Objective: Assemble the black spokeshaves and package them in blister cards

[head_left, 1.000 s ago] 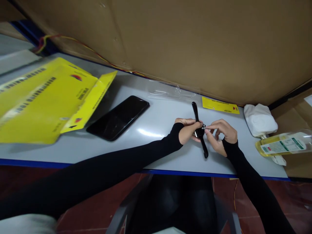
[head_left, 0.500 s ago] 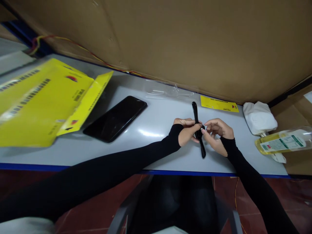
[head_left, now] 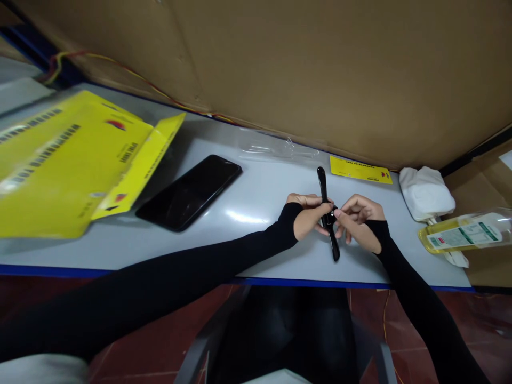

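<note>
A black spokeshave with two long handles is held over the table, one handle toward the back and the other toward the front edge. My left hand is closed around its middle from the left, thumb on top. From the right, my right hand pinches at a small shiny part on the middle of the spokeshave, with thumb and fingertips close together. The fingers partly hide that part, so I cannot tell exactly what it is.
Yellow cardboard packages and a black phone lie on the left of the table. Clear plastic packaging and a yellow card lie along the back. A white cloth-like bundle and a bottle of yellow liquid are at right.
My right thumb and fingers have closed in on the middle of the spokeshave, and the hand has turned slightly. My left hand keeps its hold.
</note>
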{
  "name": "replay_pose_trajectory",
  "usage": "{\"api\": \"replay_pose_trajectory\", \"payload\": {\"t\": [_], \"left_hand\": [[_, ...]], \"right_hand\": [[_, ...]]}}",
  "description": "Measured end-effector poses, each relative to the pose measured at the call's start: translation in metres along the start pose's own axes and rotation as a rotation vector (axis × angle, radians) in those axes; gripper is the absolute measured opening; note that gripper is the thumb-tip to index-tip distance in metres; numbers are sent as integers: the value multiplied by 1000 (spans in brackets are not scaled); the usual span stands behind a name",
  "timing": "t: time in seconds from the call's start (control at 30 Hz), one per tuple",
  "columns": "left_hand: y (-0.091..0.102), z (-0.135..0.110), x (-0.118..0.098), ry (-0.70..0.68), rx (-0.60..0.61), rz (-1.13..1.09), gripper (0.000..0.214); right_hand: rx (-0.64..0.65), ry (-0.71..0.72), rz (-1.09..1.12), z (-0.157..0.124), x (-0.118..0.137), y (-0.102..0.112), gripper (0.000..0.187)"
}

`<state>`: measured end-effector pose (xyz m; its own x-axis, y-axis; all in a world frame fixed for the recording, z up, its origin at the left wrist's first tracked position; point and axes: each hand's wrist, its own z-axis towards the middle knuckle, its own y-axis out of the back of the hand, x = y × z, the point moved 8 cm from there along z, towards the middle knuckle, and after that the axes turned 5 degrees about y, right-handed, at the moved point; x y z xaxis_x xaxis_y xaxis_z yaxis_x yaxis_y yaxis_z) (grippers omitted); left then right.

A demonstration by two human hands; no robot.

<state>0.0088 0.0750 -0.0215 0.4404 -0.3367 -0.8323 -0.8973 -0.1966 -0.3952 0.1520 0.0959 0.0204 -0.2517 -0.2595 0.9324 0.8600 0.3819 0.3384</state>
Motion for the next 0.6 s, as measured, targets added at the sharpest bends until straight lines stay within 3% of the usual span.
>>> {"api": "replay_pose_trajectory", "payload": {"t": [0.17, 0.3, 0.4, 0.5, 0.6], "left_hand": [[3, 3, -1, 11, -19, -23, 7], [2, 3, 0, 34, -15, -22, 5], [2, 3, 0, 47, -12, -21, 7], [0, 2, -2, 45, 10, -20, 10], [0, 1, -2, 49, 29, -10, 11]], "right_hand": [[-46, 291, -318, -4, 12, 0, 34], [-58, 350, -389, -6, 12, 1, 29], [-54, 399, -383, -9, 19, 5, 15], [1, 545, -385, -13, 36, 3, 37], [28, 683, -431, -16, 52, -1, 35]]}}
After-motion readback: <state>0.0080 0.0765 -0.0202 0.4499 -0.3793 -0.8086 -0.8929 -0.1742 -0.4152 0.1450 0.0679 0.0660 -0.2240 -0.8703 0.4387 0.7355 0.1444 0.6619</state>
